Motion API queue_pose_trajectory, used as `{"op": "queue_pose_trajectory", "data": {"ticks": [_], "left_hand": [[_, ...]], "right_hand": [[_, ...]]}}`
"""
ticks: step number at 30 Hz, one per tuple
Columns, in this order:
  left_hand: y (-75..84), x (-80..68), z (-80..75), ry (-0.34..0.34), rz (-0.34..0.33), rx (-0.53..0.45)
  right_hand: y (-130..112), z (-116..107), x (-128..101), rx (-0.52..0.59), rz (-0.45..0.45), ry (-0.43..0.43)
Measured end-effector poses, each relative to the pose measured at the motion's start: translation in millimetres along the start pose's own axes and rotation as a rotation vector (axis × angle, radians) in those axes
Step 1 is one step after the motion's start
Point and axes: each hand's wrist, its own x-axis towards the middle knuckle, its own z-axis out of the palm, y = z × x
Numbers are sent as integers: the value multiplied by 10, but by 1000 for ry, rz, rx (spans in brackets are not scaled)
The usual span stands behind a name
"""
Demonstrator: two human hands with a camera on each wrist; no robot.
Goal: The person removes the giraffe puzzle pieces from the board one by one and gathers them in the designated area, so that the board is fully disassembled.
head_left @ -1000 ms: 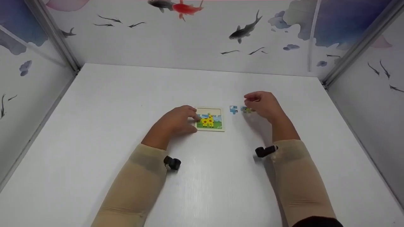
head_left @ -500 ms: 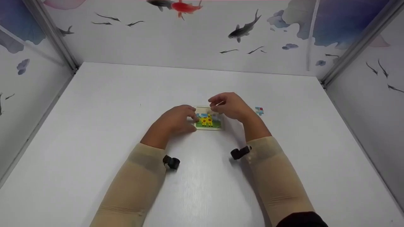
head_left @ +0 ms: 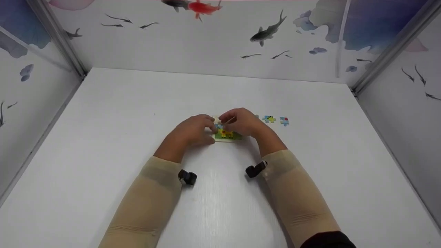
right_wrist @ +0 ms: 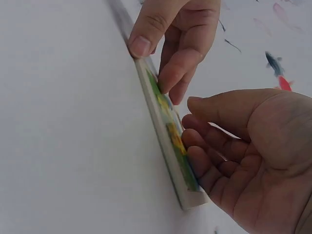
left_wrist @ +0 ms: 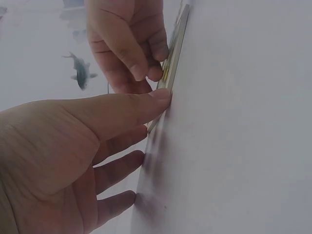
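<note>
A small wooden jigsaw puzzle tray (head_left: 228,141) with a giraffe picture lies flat near the table's middle. My left hand (head_left: 191,133) grips its left side; in the left wrist view the thumb (left_wrist: 158,95) presses on the tray's edge. Over the upper part of the picture is my right hand (head_left: 241,121). Its bent fingers (right_wrist: 197,163) touch the puzzle's face in the right wrist view, and no piece shows between thumb and fingertips. To the right lie loose puzzle pieces: a blue-and-yellow one (head_left: 269,119), one with a red spot (head_left: 284,121), and another mostly hidden by the right hand.
The white table (head_left: 120,113) is bounded by white walls (head_left: 206,48) printed with fish and lotus shapes. Grey metal posts (head_left: 382,44) stand at the back corners. A small black camera sits on each wrist, such as the right-wrist camera (head_left: 255,169).
My right hand has moved left from the loose pieces onto the puzzle, then slightly down and left over its picture, uncovering loose pieces. My left hand has stayed at the tray's left side.
</note>
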Motion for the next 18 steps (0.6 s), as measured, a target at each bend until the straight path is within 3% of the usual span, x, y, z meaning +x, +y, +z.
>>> {"op": "queue_pose_trajectory", "data": {"ticks": [18], "left_hand": [[-39,-12,-34,-34,26,3]], "right_hand": [[41,94,45,-96,-27,-10]]}}
